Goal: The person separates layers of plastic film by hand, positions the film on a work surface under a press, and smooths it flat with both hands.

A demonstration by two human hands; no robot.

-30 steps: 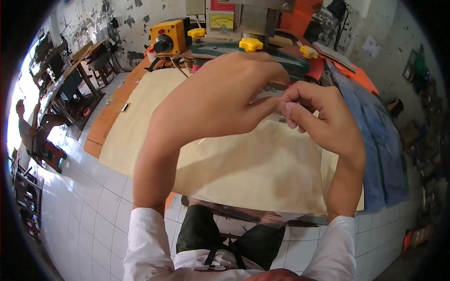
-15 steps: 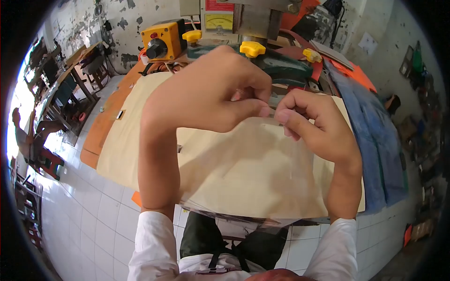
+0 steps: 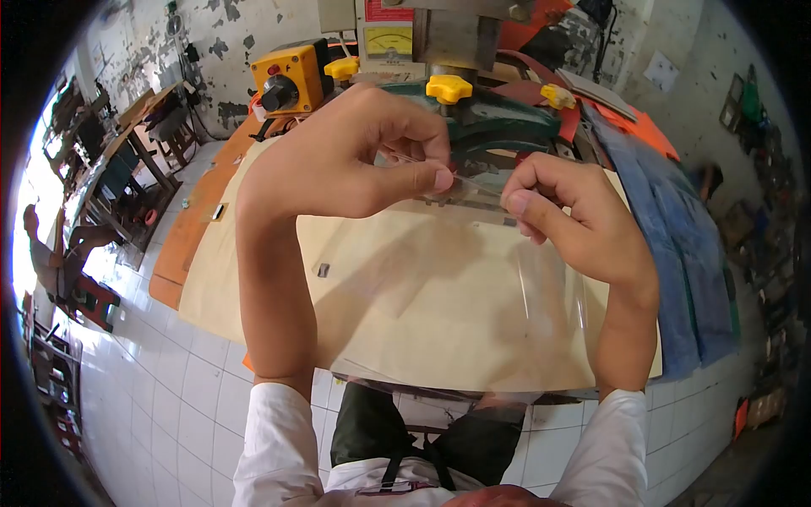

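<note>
Both the left hand point(image 3: 329, 160) and the right hand point(image 3: 579, 215) are raised above the pale board point(image 3: 422, 296), and clear plastic point(image 3: 525, 283) is held up between them. On each hand, thumb and curled fingers are brought together and clamped on the plastic's upper edge. Because it is gripped at two spots, the plastic is probably kept spread and lifted, with its lower part left hanging over the board's right half; where its bottom ends cannot be told, since it is see-through.

On the board's left half a small dark piece point(image 3: 323, 269) is seen. Past the board's far edge a green machine point(image 3: 507, 127) with a yellow knob point(image 3: 448, 89) is set, so forward reach seems limited there. A yellow box point(image 3: 289, 80) is placed beyond the board's far left corner. Along its right side a blue sheet point(image 3: 676, 279) is laid; past its left edge the counter point(image 3: 182, 266) is exposed. Most room for moving seems left over the board's near edge.
</note>
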